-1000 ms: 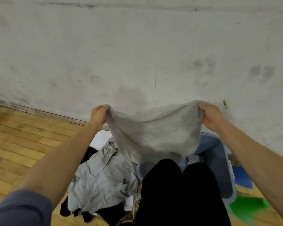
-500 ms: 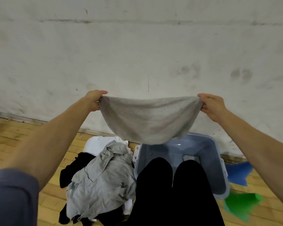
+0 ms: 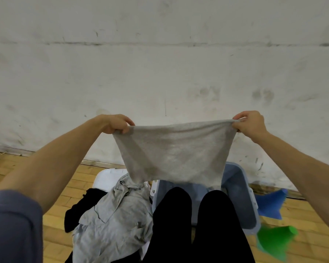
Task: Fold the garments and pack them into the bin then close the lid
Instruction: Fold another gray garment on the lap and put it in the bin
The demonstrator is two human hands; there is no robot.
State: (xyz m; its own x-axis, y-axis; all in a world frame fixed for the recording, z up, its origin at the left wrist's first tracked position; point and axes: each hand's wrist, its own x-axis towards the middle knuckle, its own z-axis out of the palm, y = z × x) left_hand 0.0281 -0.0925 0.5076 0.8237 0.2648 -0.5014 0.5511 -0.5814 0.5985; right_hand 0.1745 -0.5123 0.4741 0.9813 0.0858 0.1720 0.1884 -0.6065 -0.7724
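Observation:
A light grey garment hangs spread out in the air in front of me. My left hand pinches its upper left corner and my right hand pinches its upper right corner, arms stretched forward. Below it stands an open blue-grey bin on the floor, partly hidden by the cloth and by my black-clad legs. Left of the bin lies a pile of garments: a crumpled grey shirt over black clothing. A white lid lies behind the pile.
A scuffed white wall rises close behind the bin. The floor is wooden boards. Right of the bin sit a blue plastic object and a green one.
The garment went from sagging and bunched to stretched wide between both hands. My hands rose slightly and moved apart, and the bin beneath came more into view.

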